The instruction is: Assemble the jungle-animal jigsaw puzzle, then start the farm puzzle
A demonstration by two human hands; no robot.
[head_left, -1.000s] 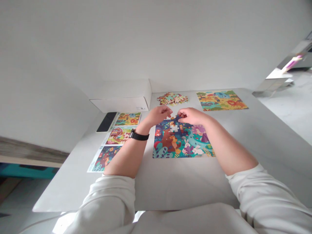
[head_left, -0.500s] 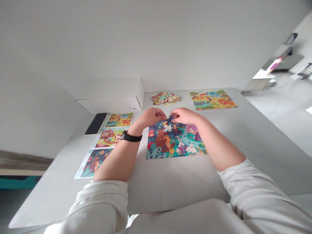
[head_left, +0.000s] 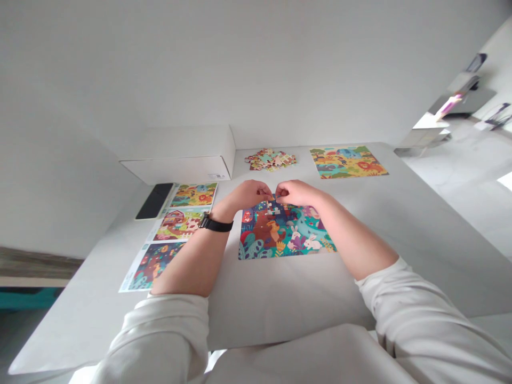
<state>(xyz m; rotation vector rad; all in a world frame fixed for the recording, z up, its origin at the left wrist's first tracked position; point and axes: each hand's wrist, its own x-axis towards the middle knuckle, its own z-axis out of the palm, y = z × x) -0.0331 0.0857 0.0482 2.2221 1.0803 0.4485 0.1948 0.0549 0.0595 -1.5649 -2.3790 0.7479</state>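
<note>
A forest-animal jigsaw puzzle (head_left: 280, 234) lies in front of me, dark blue at the top with white rabbits and a fox-like animal lower down. Near its upper edge is a small white gap (head_left: 274, 211) with knobbed outlines. My left hand (head_left: 252, 194) and my right hand (head_left: 295, 192) meet above that edge, fingers pinched. Between their fingertips is a small dark blue puzzle piece (head_left: 274, 197), partly hidden by the fingers. A black watch (head_left: 216, 224) is on my left wrist.
Behind the puzzle lies a heap of loose puzzle pieces (head_left: 271, 159). A finished safari puzzle (head_left: 349, 162) is at the back right. On the left are a white box (head_left: 180, 168), a black phone (head_left: 154, 201) and a sheet with three pictures (head_left: 160, 258).
My right hand has moved slightly left, closer to my left hand, and the dark piece between the fingertips has shifted with it. The gap in the puzzle looks smaller.
</note>
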